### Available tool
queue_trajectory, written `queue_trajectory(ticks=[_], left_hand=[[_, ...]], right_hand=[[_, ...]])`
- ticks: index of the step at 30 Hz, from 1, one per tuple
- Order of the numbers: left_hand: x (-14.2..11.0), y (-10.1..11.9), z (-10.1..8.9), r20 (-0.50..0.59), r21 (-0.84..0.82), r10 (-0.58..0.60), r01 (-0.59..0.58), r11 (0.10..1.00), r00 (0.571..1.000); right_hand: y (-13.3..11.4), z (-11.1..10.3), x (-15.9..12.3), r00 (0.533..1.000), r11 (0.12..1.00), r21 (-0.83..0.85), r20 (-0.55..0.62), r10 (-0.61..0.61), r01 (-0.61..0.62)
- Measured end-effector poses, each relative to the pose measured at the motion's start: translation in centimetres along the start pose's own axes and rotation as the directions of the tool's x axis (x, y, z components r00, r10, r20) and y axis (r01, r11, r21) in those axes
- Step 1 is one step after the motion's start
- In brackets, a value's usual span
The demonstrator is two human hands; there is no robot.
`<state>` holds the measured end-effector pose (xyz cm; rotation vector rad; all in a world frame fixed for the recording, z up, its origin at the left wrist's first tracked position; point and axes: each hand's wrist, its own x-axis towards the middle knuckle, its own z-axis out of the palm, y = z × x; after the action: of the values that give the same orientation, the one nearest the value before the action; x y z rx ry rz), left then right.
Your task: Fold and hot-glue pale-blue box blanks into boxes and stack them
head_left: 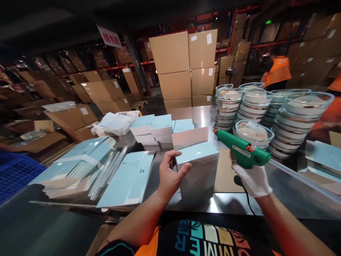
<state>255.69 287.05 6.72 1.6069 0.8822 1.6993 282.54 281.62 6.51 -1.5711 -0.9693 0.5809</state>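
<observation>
My left hand [169, 175] is bare and grips the near left corner of a light blue and white carton [198, 167] standing on the steel table [282, 193]. One flap of the carton [190, 137] stands up at its far side. My right hand [253, 179] wears a white glove and holds a green glue gun [241, 149]. The gun's orange nozzle points left, just above the carton's far right corner. A clear glue stick [301, 177] trails out of the back of the gun to the right.
Flat light blue carton blanks [128, 179] and clear glue sticks [106, 174] lie at the left. Finished blue boxes [153, 128] stand behind. Stacks of lidded glass bowls [293, 121] fill the right. A person in orange [277, 69] stands beyond; brown cartons [183, 67] tower behind.
</observation>
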Motion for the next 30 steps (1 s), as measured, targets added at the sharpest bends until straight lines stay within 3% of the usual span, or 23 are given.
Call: queue_trajectory(ticks=[2, 4, 6, 7, 10, 12, 15, 18, 20, 22, 26, 28, 30], left_hand=[[0.3, 0.1, -0.1, -0.007, -0.045, -0.03, 0.029, 0.999, 1.0], [0.6, 0.2, -0.2, 0.009, -0.1, -0.085, 0.086, 0.991, 0.996], [0.8, 0.2, -0.3, 0.039, -0.153, -0.151, 0.155, 0.976, 0.988], [0.9, 0.2, -0.4, 0.052, -0.174, -0.18, 0.186, 0.967, 0.982], [1.1, 0.0, -0.7, 0.078, -0.215, -0.238, 0.249, 0.944, 0.968], [1.2, 0.0, -0.7, 0.09, -0.227, -0.251, 0.266, 0.937, 0.964], [1.3, -0.1, -0.1, 0.12, -0.233, -0.234, 0.256, 0.938, 0.965], [1.0, -0.2, 0.8, 0.164, -0.23, -0.18, 0.215, 0.949, 0.97], [0.7, -0.5, 1.4, 0.178, -0.231, -0.131, 0.171, 0.958, 0.975], [0.6, -1.0, 1.7, 0.172, -0.228, -0.088, 0.126, 0.965, 0.981], [0.7, -2.3, 2.2, 0.137, -0.288, 0.011, 0.029, 0.957, 0.99], [1.0, -2.9, 2.3, 0.11, -0.362, 0.066, -0.022, 0.932, 0.992], [1.4, -3.2, 2.3, 0.078, -0.417, 0.129, -0.086, 0.905, 0.989]], right_hand=[[1.3, 0.4, 0.5, 0.98, 0.97, 0.159, 0.105, 0.17, -0.185], [3.3, 1.0, 0.9, 0.91, 0.888, 0.258, 0.273, 0.312, -0.382], [5.5, 1.4, 1.5, 0.845, 0.853, 0.205, 0.369, 0.386, -0.48], [6.6, 1.4, 2.0, 0.84, 0.875, 0.128, 0.372, 0.395, -0.468], [8.4, 0.3, 3.5, 0.912, 0.953, -0.159, 0.285, 0.293, -0.257], [7.9, -0.6, 4.4, 0.959, 0.953, -0.28, 0.219, 0.182, -0.117], [4.6, -0.6, 4.1, 0.986, 0.974, -0.223, 0.165, -0.003, 0.041], [-0.2, 1.2, 2.2, 0.941, 0.978, 0.094, 0.268, -0.206, 0.187], [-2.9, 2.6, 1.0, 0.903, 0.963, 0.219, 0.362, -0.231, 0.159], [-4.3, 3.4, 0.4, 0.894, 0.962, 0.248, 0.396, -0.209, 0.115], [-3.2, 2.9, 1.2, 0.872, 0.941, 0.286, 0.397, -0.288, 0.18], [-1.9, 2.0, 1.8, 0.828, 0.915, 0.262, 0.4, -0.393, 0.307], [-1.0, 1.2, 2.1, 0.749, 0.851, 0.222, 0.406, -0.524, 0.475]])
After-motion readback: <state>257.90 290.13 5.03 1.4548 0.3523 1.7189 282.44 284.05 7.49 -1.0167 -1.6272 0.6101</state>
